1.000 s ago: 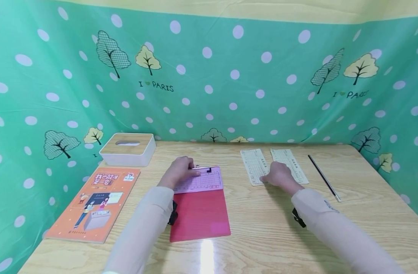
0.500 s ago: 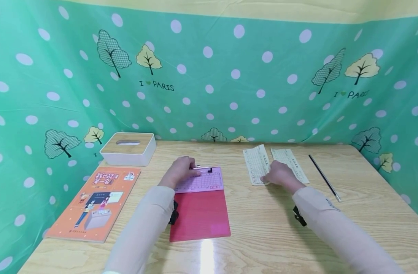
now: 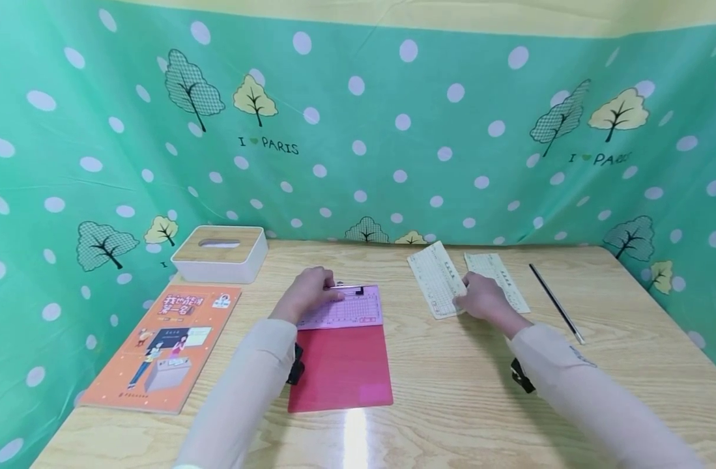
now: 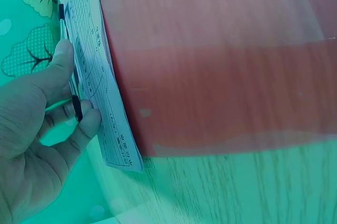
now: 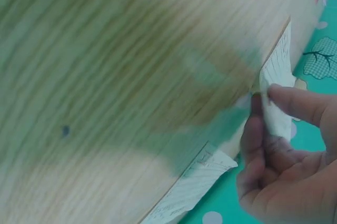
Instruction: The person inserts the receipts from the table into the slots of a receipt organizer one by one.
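A red clipboard (image 3: 340,371) lies in the middle of the table, with pink printed slips (image 3: 346,311) under the metal clip (image 3: 347,287) at its far end. My left hand (image 3: 307,294) grips that clip; in the left wrist view, the thumb (image 4: 62,58) and curled fingers are on it. To the right, my right hand (image 3: 485,298) pinches a pale printed slip (image 3: 432,277) by its near right corner, thumb on one face and fingers behind. That slip is tilted, its far end raised. A second pale slip (image 3: 501,280) lies flat just beyond the right hand.
On the left lies an orange book (image 3: 164,352), in front of a white tissue box (image 3: 219,257) with a wooden lid. A thin dark stick with a pale end (image 3: 556,303) lies at the right. A green dotted curtain (image 3: 358,130) closes off the back and sides.
The right hand has taken hold of the nearer pale slip; its far end has lifted and the slip has swung to the left. The left hand stays on the clip.
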